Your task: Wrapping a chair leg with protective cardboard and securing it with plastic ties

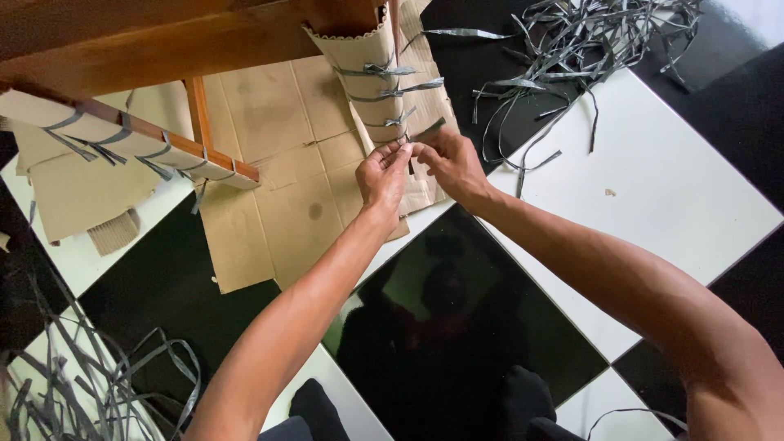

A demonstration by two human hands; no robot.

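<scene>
A wooden furniture leg wrapped in corrugated cardboard (365, 77) stands at the top centre, bound by several grey plastic straps (390, 91). Both my hands meet at the lower end of the wrap. My left hand (382, 175) pinches one end of a grey strap against the cardboard. My right hand (447, 163) pinches the other end of the same strap (428, 129), fingertips almost touching the left hand's.
A second cardboard-wrapped wooden rail (122, 140) with grey straps runs at the left. Flattened cardboard sheets (278, 196) lie on the black and white tiled floor (678, 188). Piles of loose grey straps lie at the top right (588, 41) and bottom left (90, 376).
</scene>
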